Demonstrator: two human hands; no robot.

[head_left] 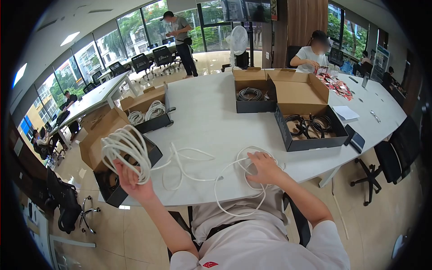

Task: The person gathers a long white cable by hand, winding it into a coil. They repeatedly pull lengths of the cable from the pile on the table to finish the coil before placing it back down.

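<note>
My left hand [130, 179] is raised over the table's left side, its fingers closed around a thick coil of white cable [128, 148]. From this coil, a loose length of white cable [180, 166] trails across the tabletop, and a plug [220, 178] lies near the table's front edge. My right hand [264, 168] is palm down at the front edge, thumb and fingers apart, over loose loops of white cable [238, 163]. One of those loops hangs past the edge toward my lap. Beneath the raised coil stands an open box [118, 198] with dark cables inside.
More open boxes hold cables: white coils in one [155, 122], grey cable in another [254, 106], black cables in a third [310, 143]. A phone-like dark device [355, 138], white paper [345, 112] and red packets [335, 85] lie to the right. A seated person [310, 58] handles the packets.
</note>
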